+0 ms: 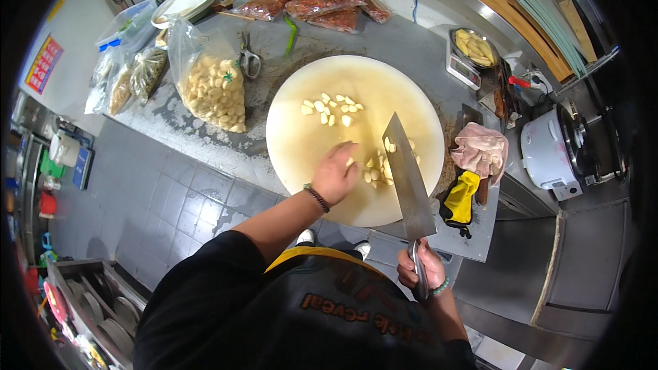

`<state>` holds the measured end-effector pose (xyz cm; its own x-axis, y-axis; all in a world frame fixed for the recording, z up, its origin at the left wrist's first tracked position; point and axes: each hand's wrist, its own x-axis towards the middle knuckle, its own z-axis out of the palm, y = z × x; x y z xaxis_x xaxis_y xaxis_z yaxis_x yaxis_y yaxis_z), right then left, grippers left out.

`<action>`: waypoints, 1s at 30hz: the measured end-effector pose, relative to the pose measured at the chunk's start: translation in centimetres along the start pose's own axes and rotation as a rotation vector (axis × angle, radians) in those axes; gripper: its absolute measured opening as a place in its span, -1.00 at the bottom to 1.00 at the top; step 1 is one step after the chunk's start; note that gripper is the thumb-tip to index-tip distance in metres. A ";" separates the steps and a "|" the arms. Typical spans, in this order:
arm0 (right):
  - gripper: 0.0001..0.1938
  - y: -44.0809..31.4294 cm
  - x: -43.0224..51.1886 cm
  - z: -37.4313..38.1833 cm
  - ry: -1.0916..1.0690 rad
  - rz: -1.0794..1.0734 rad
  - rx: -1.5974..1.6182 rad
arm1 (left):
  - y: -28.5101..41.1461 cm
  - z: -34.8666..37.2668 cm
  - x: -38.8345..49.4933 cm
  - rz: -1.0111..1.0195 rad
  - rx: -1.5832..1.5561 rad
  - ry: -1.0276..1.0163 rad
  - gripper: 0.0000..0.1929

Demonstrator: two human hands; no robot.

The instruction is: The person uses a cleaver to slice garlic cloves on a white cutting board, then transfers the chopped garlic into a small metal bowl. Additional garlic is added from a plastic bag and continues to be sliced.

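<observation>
A round white cutting board (313, 164), yellowed in the middle, lies before me on the worktop. My left hand (336, 174) is above its near part, with a peeled garlic clove (350, 162) between thumb and fingers. My right hand (422, 267) grips the handle of a Chinese cleaver (408, 180) at the board's near right edge. The cleaver's blade points away from me over the board, and one clove shows against its face. Loose whole garlic cloves (331, 108) are scattered on the far part. More garlic pieces (378, 169) lie left of the blade, some partly hidden by it.
Left of the board are a plastic bag of peeled garlic (213, 92) and scissors (250, 59). Behind lie a green chili (291, 33) and bagged red food (324, 2). Rightward are a scale (462, 69), a pink cloth (478, 149), a yellow-black glove (461, 199) and a rice cooker (545, 149).
</observation>
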<state>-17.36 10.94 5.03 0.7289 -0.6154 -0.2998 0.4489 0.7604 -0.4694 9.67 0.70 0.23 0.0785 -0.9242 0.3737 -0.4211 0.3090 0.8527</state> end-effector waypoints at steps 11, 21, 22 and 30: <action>-0.83 -1.7 -2.3 -0.5 0.029 -0.023 0.020 | 1.9 7.3 4.1 0.203 0.208 0.040 -0.84; -0.79 -2.1 -3.7 0.2 0.148 -0.079 -0.103 | -3.9 0.3 6.4 0.254 0.766 0.037 -0.67; -0.73 -2.1 -3.7 0.3 0.163 -0.080 -0.111 | -4.2 0.1 6.5 0.279 0.736 0.015 -0.69; -0.32 -1.6 -3.2 1.5 0.186 -0.072 -0.153 | -4.8 -2.9 5.5 0.311 0.623 -0.133 -0.84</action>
<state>-19.67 11.99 8.02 0.5835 -0.7055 -0.4023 0.4025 0.6815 -0.6112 14.79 -5.20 -0.78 -0.2238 -0.8458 0.4842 -0.8479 0.4140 0.3311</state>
